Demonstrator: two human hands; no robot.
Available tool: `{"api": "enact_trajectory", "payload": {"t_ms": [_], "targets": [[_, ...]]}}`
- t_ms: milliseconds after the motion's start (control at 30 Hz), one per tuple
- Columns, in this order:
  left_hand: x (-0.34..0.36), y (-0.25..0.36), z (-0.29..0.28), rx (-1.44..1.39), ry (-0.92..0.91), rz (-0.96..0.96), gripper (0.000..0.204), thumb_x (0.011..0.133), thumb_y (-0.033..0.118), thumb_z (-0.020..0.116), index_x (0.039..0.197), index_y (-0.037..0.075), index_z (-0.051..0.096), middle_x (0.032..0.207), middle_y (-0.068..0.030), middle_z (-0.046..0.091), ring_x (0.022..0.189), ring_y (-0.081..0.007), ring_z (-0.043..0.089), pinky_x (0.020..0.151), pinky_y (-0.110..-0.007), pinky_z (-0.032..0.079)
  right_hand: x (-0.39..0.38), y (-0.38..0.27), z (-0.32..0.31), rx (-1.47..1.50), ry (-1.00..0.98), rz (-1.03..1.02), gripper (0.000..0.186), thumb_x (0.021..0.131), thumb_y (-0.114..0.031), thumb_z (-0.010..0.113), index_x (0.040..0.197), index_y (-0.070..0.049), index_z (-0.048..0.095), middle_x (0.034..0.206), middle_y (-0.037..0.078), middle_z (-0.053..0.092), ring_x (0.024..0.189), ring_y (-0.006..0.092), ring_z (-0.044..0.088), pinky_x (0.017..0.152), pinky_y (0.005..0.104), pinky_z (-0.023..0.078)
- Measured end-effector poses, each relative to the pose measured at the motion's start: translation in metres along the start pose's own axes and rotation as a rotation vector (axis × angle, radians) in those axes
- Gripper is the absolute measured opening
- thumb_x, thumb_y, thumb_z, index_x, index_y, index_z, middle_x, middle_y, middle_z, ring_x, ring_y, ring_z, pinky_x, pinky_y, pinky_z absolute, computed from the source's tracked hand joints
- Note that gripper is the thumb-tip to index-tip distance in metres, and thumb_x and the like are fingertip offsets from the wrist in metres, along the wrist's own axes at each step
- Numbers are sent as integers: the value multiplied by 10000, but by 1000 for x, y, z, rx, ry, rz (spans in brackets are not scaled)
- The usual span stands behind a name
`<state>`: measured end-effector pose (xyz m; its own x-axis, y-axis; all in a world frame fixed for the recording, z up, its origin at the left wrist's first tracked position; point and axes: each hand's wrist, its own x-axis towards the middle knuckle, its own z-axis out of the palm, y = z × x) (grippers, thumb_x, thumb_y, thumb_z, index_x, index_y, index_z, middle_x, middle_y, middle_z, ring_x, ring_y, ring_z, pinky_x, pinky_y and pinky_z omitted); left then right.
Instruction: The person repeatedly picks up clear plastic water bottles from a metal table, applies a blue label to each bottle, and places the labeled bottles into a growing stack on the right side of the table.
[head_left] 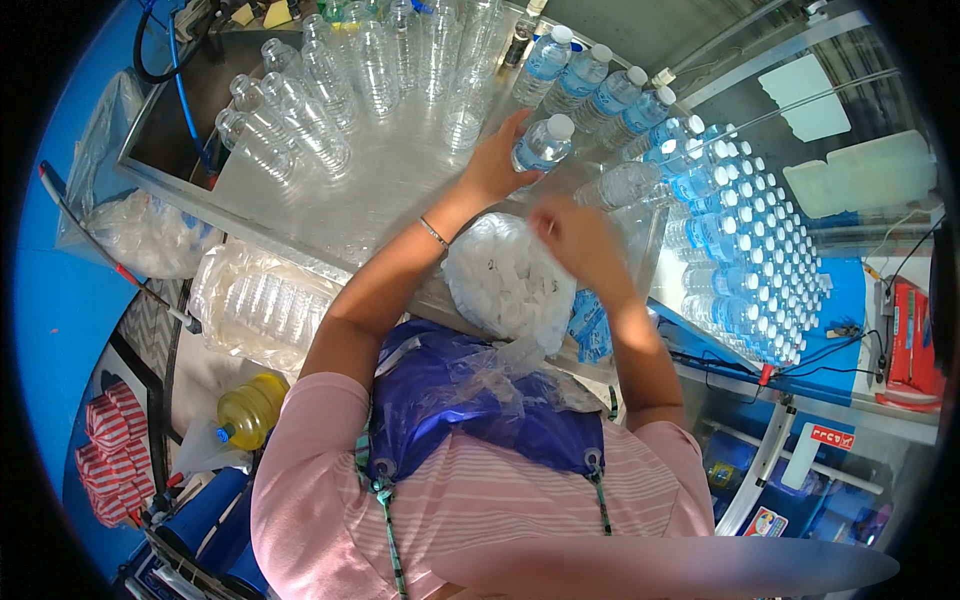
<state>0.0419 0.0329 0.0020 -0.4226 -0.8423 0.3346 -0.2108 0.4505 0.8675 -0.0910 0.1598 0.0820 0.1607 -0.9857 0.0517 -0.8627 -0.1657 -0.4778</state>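
Observation:
My left hand (494, 162) is wrapped round a small clear water bottle (543, 146) with a white cap and a blue label, held upright over the metal counter (390, 185). Smeared by motion, my right hand (582, 240) is close below that bottle, and its fingers cannot be made out. Just beyond it stands a clear bottle (615, 186) that seems to have no label. A white plastic bag (508, 285) with pale contents lies between my forearms. By my right forearm are loose blue labels (592, 328).
Uncapped clear bottles (375, 65) stand at the counter's far left. Capped, labelled bottles (735, 225) fill the right side in dense rows; several more (585, 80) line the back. A bag of clear bottles (265, 305) is at left, above a yellow jug (250, 410).

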Motion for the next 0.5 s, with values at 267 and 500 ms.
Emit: {"api": "enact_trajectory", "payload": {"t_ms": [267, 500], "targets": [[-1, -22, 24, -43, 25, -11, 864, 690, 193, 831, 1398, 19, 369, 1237, -213, 577, 1168, -383, 554, 977, -427, 445, -65, 16, 70, -105, -242, 79, 160, 803, -145, 668, 926, -43, 677, 883, 151, 648, 821, 349, 642, 752, 432, 508], [60, -26, 89, 58, -10, 172, 766, 679, 212, 841, 1305, 8, 449, 1203, -232, 490, 1105, -411, 511, 949, -440, 451, -75, 16, 73, 27, -141, 122, 153, 785, -71, 666, 928, -18, 667, 907, 163, 649, 856, 361, 635, 787, 436, 505]]}}
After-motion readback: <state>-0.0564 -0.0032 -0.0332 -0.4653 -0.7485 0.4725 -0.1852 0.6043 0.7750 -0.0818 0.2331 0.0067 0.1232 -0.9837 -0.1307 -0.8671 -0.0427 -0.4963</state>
